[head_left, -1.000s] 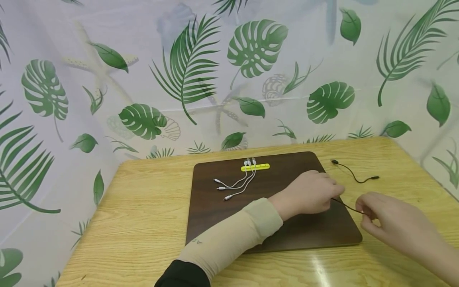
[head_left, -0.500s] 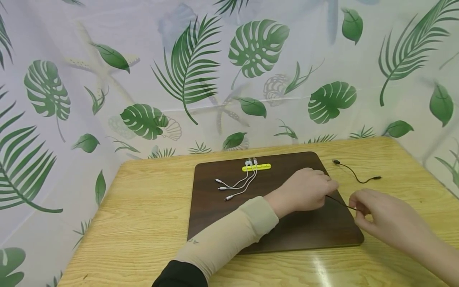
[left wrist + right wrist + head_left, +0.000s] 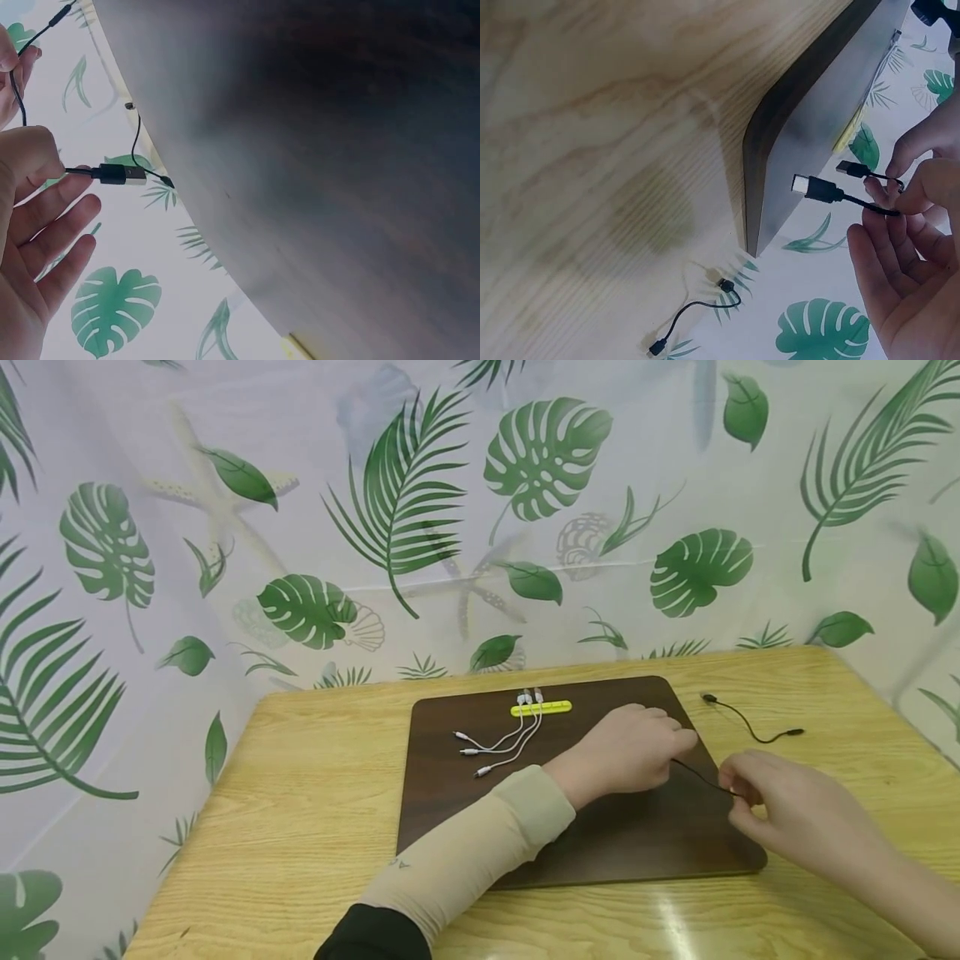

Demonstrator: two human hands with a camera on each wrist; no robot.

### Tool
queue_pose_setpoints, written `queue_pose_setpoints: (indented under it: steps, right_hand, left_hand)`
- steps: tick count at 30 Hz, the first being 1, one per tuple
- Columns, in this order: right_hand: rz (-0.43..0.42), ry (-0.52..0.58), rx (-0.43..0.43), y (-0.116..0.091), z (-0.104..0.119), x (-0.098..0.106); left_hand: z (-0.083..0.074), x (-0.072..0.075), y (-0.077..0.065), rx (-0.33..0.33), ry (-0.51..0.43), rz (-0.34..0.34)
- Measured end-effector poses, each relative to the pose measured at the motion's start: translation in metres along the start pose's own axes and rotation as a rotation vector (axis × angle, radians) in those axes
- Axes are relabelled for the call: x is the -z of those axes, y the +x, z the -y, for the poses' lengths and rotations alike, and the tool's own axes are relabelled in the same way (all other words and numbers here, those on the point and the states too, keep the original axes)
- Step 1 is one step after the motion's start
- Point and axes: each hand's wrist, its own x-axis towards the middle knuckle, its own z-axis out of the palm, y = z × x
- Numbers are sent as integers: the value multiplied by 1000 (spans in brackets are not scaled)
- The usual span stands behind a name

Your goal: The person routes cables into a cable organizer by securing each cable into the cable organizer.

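Note:
Over the right part of the dark brown board (image 3: 600, 852), my left hand (image 3: 630, 747) pinches a short black USB cable (image 3: 697, 771) between thumb and finger. Its USB plug (image 3: 116, 174) sticks out past those fingertips in the left wrist view, the other fingers spread below. At the board's right edge, my right hand (image 3: 787, 802) pinches the same cable near its other end, where a black connector (image 3: 821, 188) with a metal tip points out. Between the two hands the cable sags slightly.
Toward the board's back sits a yellow cable holder (image 3: 555, 707) with several white cables (image 3: 517, 743) in its slots, their loose ends trailing left. A second short black cable (image 3: 750, 731) lies on the wooden table (image 3: 285, 827) right of the board. A leaf-print cloth (image 3: 435, 635) hangs behind.
Both hands have shifted a little to the left with the black cable, the right hand now overlapping the board's edge. The white cables and the second black cable lie as before.

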Motion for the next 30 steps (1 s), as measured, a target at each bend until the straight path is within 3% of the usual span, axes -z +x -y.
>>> queue_pose_setpoints:
  steps: [21, 30]
  right_hand:
    - [-45, 57, 64, 16, 8, -16]
    - [-14, 82, 86, 21, 9, -22]
  left_hand:
    - [15, 0, -15, 27, 18, 0]
    - [23, -4, -22, 37, 8, 6]
